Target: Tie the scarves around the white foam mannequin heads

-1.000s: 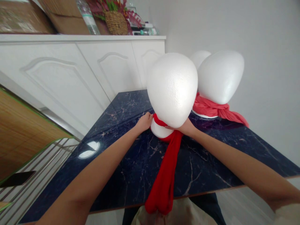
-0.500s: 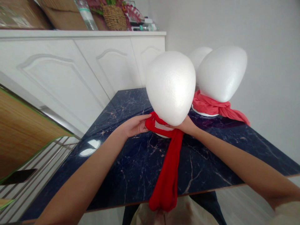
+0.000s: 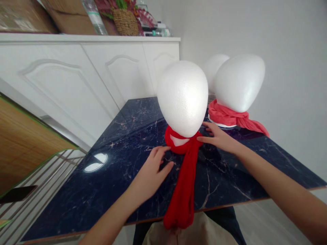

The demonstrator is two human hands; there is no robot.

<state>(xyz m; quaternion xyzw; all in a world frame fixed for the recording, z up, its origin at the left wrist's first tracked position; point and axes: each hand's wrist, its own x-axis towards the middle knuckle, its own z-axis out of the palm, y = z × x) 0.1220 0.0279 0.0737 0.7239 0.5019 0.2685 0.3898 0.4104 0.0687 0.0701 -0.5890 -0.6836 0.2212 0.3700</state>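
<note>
While the scarf (image 3: 182, 190) trails over the table (image 3: 114, 177) edge, left hand (image 3: 150, 170) and right hand (image 3: 219, 139) flank it, open, empty.

A dark blue marbled table (image 3: 114, 170) shows a bright reflection of light (image 3: 95, 162) on its left part. At its far right stands a white foam head (image 3: 238, 83) wearing a knotted coral scarf (image 3: 230, 117), with another foam head (image 3: 213, 68) partly hidden just behind it. On the far left, white cabinets (image 3: 76, 78) carry a wicker basket (image 3: 125, 22) of red and green leaves, a plastic bottle (image 3: 94, 17) and a cardboard box (image 3: 68, 15). A wooden panel (image 3: 22, 143) lies over a metal rack (image 3: 38, 190) at the near left.
</note>
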